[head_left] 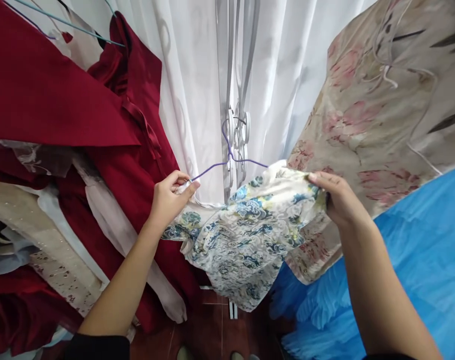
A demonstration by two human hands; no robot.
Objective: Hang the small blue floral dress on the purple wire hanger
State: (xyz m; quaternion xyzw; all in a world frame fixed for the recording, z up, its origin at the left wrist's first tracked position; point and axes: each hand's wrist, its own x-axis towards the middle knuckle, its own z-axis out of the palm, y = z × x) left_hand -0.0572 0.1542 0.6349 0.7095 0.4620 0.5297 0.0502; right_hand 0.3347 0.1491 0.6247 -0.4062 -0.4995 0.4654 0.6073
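A white blouse with blue and green flowers (246,245) hangs on a thin purple hanger (230,156) in the middle of the view. My left hand (170,196) pinches the blouse at its left shoulder, close to the hanger's end. At the opposite shoulder, my right hand (338,195) grips the fabric between thumb and fingers. The hanger's hook reaches up to a white metal stand (237,120); whether it is hooked there I cannot tell. The blouse's right shoulder covers the hanger's right end.
Dark red dresses (110,105) and pale garments hang at left. On the right are a beige dress with pink flowers (351,115) and a bright blue ruffled dress (418,240). White curtains (280,65) hang behind the stand. Below lies a reddish tiled floor (212,327).
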